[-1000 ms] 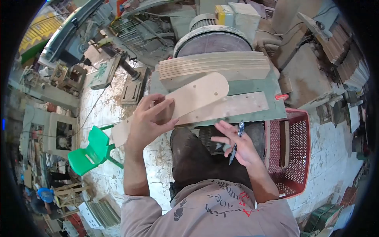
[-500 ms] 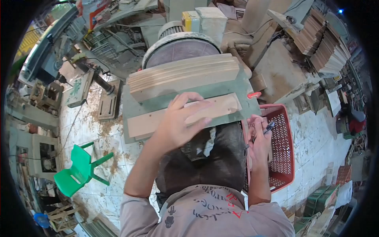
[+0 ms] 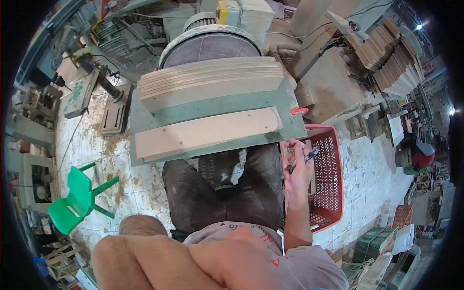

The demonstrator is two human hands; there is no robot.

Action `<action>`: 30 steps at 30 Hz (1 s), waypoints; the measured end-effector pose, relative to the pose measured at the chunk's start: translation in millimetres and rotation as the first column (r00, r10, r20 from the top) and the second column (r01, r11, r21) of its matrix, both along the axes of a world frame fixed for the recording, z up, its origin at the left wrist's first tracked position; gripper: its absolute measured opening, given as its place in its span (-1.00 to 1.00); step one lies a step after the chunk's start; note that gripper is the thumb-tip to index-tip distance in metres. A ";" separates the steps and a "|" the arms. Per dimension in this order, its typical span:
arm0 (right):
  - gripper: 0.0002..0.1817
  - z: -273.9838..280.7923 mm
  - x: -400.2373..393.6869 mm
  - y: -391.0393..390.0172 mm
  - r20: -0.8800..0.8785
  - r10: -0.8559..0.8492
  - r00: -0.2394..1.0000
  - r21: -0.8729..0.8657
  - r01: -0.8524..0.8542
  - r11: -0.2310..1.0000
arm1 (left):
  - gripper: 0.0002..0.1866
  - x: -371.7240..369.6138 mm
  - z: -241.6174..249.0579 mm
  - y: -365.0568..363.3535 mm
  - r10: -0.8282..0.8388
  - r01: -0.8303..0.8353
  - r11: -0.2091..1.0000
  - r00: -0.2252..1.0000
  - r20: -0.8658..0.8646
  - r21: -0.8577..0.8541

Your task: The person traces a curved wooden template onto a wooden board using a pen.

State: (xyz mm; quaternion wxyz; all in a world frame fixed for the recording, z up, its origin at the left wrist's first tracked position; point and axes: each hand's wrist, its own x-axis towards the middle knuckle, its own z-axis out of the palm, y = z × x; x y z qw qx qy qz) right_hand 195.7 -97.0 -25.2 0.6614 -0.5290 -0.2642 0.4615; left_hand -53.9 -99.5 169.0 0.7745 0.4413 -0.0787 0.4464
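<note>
My right hand (image 3: 298,169) is closed around a dark pen (image 3: 313,153), above the near edge of the red basket. My left arm is folded across my body close to the camera, and its hand (image 3: 239,263) is a pinkish blur before my chest; its fingers cannot be made out. On the green worktable (image 3: 203,112) in front of me lies a flat wooden board (image 3: 217,129) with several small holes and a rounded right end. Another board's edge shows beneath it. Behind it rests a stack of long wooden boards (image 3: 212,87).
A round disc sander (image 3: 210,52) stands behind the stack. At my right is a red perforated basket (image 3: 333,193). A green plastic chair (image 3: 79,200) stands on the dusty tiled floor at left. More stacked boards (image 3: 394,60) are at far right.
My left hand has left the board and come back toward my body. My right hand keeps the pen. The view has shifted slightly, so the table appears further left.
</note>
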 end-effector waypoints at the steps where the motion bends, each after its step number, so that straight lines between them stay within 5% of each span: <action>1: -0.73 -0.1 0.3 -1.5 0.000 0.007 1.000 -0.007 -0.007 1.000 | -0.89 0.5 0.4 -3.0 0.008 -0.008 1.000 1.000 0.008 -0.021; 16: -0.72 -6.6 -3.6 3.1 -0.012 0.018 1.000 -0.026 -0.018 0.999 | -0.77 -5.2 10.4 -14.8 0.125 -0.111 0.976 0.990 0.063 -0.189; 21: -0.70 -2.6 0.0 7.8 -0.003 0.003 1.000 -0.044 -0.003 0.999 | -0.68 -30.1 9.8 -15.3 0.395 -0.379 0.867 0.919 -0.019 -0.323; 22: -0.69 -2.8 0.0 10.2 -0.013 -0.005 1.000 -0.040 0.004 0.999 | -0.63 -46.0 -10.2 14.1 -0.028 0.009 0.989 0.991 0.128 0.147; 24: -0.69 -1.3 3.6 17.7 0.113 -0.026 0.993 -0.063 0.033 0.997 | -0.75 -60.5 -36.5 20.7 0.283 -0.295 0.946 0.954 0.101 0.134; 26: -0.72 3.0 13.5 26.3 0.236 0.020 0.971 -0.178 0.023 0.984 | -0.81 -80.9 -65.1 16.3 0.593 -0.594 0.805 0.802 -0.078 0.012; 27: -0.72 4.4 10.9 31.6 0.278 -0.010 0.960 -0.118 0.044 0.992 | -0.82 -94.6 -77.8 16.7 0.745 -0.794 0.604 0.591 -0.309 -0.065; 28: -0.66 -14.2 27.8 39.8 0.446 0.012 0.895 -0.113 0.043 0.993 | -0.88 -102.3 -97.4 28.7 0.874 -0.899 0.381 0.275 -0.400 0.215; 29: -0.66 -19.9 32.5 45.3 0.458 0.008 0.889 -0.067 0.025 0.997 | -0.84 -118.5 -118.3 37.2 0.823 -0.855 0.275 -0.026 -0.567 0.439; 30: -0.65 -25.4 39.9 50.9 0.501 0.044 0.864 -0.083 -0.002 0.997 | -0.77 -128.7 -131.1 42.4 0.741 -0.810 0.259 -0.183 -0.646 0.527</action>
